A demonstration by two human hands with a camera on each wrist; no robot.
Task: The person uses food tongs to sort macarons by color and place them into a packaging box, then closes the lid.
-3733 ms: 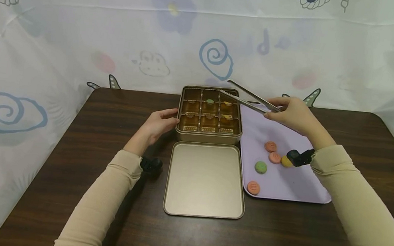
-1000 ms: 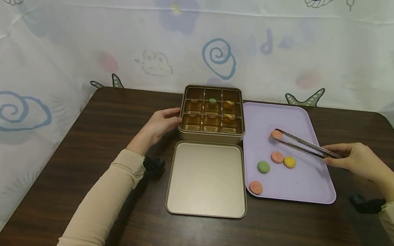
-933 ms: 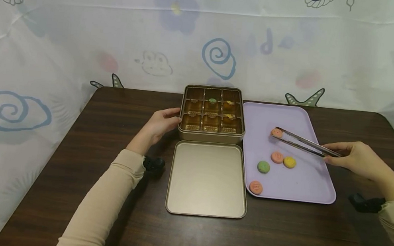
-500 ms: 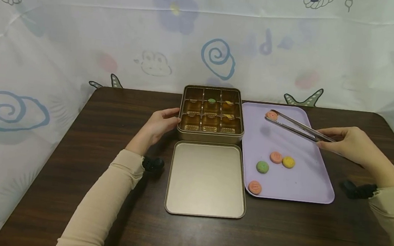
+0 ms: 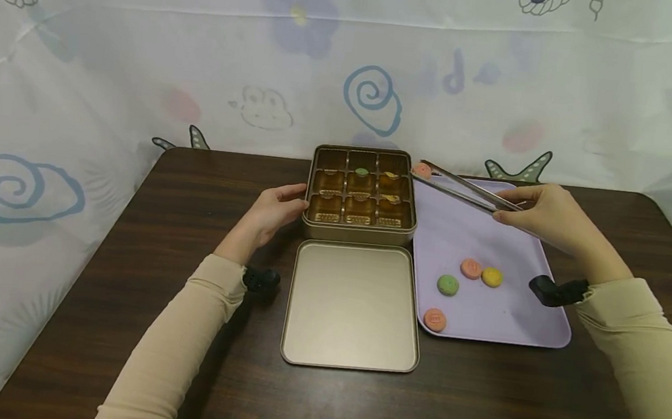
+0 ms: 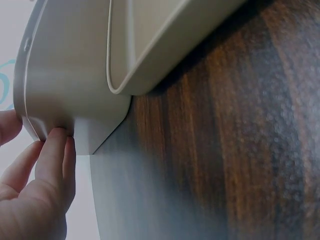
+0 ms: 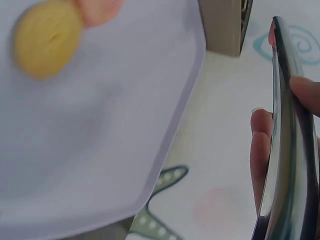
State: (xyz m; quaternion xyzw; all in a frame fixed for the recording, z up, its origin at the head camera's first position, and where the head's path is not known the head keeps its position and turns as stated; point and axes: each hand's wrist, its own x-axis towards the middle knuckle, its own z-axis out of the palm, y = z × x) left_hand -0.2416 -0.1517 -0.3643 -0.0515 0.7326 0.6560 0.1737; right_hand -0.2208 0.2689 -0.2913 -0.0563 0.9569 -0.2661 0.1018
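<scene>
My right hand [image 5: 547, 214] grips metal tongs [image 5: 467, 190], whose tips pinch a pink cookie [image 5: 423, 170] close by the right rim of a gold tin [image 5: 359, 233]. In the right wrist view, thumb and fingers press the tongs [image 7: 290, 150] from both sides. The tin's insert has a grid of compartments; a green cookie [image 5: 361, 172] sits in the back middle one, and bits of yellow show in the right column. My left hand [image 5: 264, 219] rests its fingertips on the tin's left side. In the left wrist view, straight fingers [image 6: 52, 157] touch the tin wall [image 6: 75, 75].
A lilac tray [image 5: 521, 318] to the right bears two pink cookies [image 5: 471, 269], a green one [image 5: 447, 285] and a yellow one [image 5: 491, 276]. The tin's flat lid [image 5: 354, 307] lies in front of it on the dark wooden table [image 5: 315, 405]. A printed white cloth [image 5: 205, 52] hangs behind.
The tongs have picked a pink cookie off the tray, lifted it and carried it left and back to the tin's right rim. My left hand has stayed at the tin.
</scene>
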